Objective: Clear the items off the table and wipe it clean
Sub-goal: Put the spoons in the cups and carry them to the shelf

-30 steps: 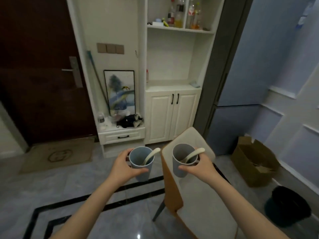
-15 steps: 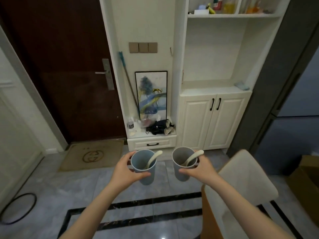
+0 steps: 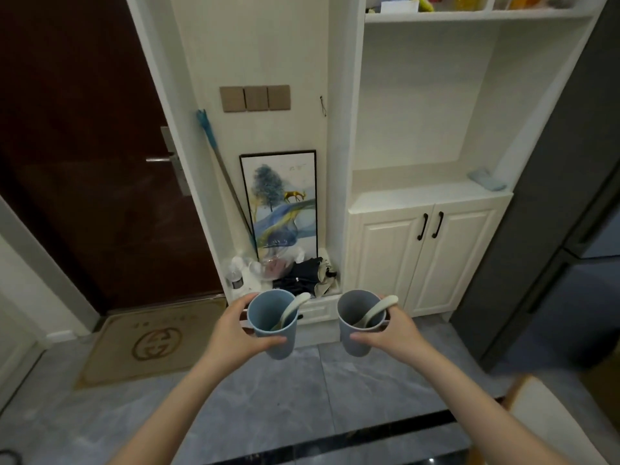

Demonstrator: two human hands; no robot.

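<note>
Gripping a blue cup (image 3: 273, 325), the left hand (image 3: 235, 333) wraps it from the left side, thumb across the front wall and fingers curled round the back near the rim. A pale spoon (image 3: 292, 312) stands inside this cup, its handle leaning over the right edge of the rim. The right hand (image 3: 391, 332) holds a grey cup (image 3: 359, 325) from the right side in the same way, thumb on the near wall and fingers round the far side. A second pale spoon (image 3: 377, 310) leans in the grey cup, its handle resting by the fingers at the rim. Both cups are upright, carried side by side but apart in the air above the grey tiled floor (image 3: 352, 384). Ahead stands a white cabinet (image 3: 419, 250) with two doors and black handles, and a framed painting (image 3: 281, 203) leans in the niche to its left. A dark brown door (image 3: 84, 146) and a doormat (image 3: 151, 340) lie further left.
</note>
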